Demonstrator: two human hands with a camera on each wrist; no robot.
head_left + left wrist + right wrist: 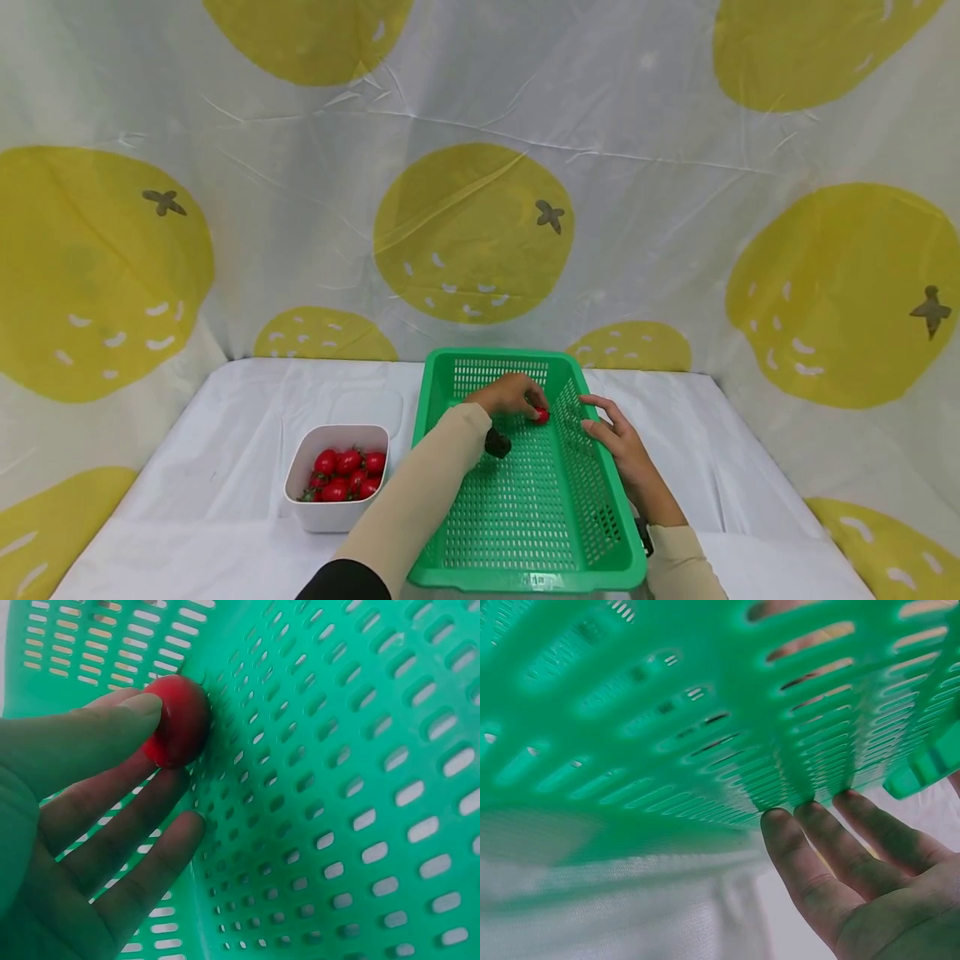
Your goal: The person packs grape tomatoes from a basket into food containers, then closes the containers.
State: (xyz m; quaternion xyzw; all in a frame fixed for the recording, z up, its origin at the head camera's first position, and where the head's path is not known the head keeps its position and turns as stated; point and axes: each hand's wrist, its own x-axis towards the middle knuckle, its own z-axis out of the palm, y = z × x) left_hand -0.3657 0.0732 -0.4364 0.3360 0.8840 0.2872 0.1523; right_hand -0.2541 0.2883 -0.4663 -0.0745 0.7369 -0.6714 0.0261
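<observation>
Inside a green plastic basket (525, 581), my left hand (510, 395) pinches a red cherry tomato (184, 724) between thumb and fingers, close to the basket's perforated side wall. The other left fingers are spread loosely below the tomato. My right hand (622, 442) grips the basket's right side: thumb and index finger reach over the rim, while three fingertips press the outside of the wall in the right wrist view. A white container (337, 520) left of the basket holds several red cherry tomatoes (349, 461), some with green stems.
A pale, flat lid-like piece (367, 408) lies behind the white container. White cloth (247, 467) covers the table. Behind it hangs a curtain (645, 225) with large yellow fruit prints. Dark wrist devices (497, 443) are worn on both arms.
</observation>
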